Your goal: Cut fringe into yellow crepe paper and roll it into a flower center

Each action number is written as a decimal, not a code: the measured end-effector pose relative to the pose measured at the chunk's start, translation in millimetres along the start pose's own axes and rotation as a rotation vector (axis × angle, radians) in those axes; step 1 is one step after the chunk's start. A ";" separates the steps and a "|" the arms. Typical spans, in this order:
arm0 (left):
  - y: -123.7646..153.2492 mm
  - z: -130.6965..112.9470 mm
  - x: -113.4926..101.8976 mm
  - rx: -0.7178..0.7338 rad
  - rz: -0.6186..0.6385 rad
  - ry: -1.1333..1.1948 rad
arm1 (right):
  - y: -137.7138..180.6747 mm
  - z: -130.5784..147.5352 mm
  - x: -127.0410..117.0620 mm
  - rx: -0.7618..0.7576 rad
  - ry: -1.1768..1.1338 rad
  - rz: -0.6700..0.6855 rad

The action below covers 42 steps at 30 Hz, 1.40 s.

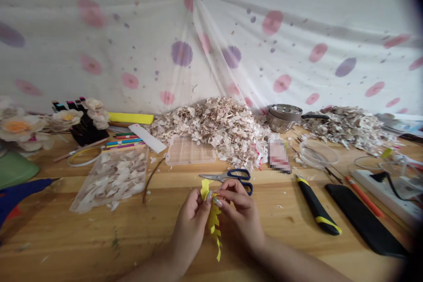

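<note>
Between my two hands hangs a yellow fringed paper strip [214, 220], its cut edge curling down toward the table. My left hand [194, 209] pinches the strip near its upper end, thumb on top. The fingertips of my right hand [238, 205] are pressed together on the strip's edge, right beside the left thumb. Just beyond the hands lie scissors [243, 175] with dark blue handles, blades pointing left and partly open; the right hand overlaps part of one handle loop from this view.
Behind is a large heap of pale flakes [228, 128], with a clear compartment box [190, 152] before it. A bag of flakes [115, 172] and a blue glue gun [20, 194] lie left. A utility knife [317, 207], black slab [363, 218] and power strip [386, 191] lie right.
</note>
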<state>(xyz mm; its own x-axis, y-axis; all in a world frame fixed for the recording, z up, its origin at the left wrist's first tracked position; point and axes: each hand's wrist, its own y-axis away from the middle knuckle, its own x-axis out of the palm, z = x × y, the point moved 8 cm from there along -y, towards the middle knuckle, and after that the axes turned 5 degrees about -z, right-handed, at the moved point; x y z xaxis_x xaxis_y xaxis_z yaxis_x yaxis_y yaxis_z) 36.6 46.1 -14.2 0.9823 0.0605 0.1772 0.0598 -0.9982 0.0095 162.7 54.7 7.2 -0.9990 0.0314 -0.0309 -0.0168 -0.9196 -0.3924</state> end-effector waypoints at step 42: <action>2.5 7.5 12.1 -0.166 0.081 0.082 | 1.1 -17.4 3.5 0.182 -0.178 -0.024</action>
<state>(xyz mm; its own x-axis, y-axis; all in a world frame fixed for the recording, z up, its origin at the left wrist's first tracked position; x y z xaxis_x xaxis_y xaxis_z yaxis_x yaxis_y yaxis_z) 50.0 44.3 -19.5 0.9647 -0.0134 0.2631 -0.0553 -0.9868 0.1525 159.9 60.6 -9.3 -0.9894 -0.0002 0.1452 -0.0320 -0.9752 -0.2191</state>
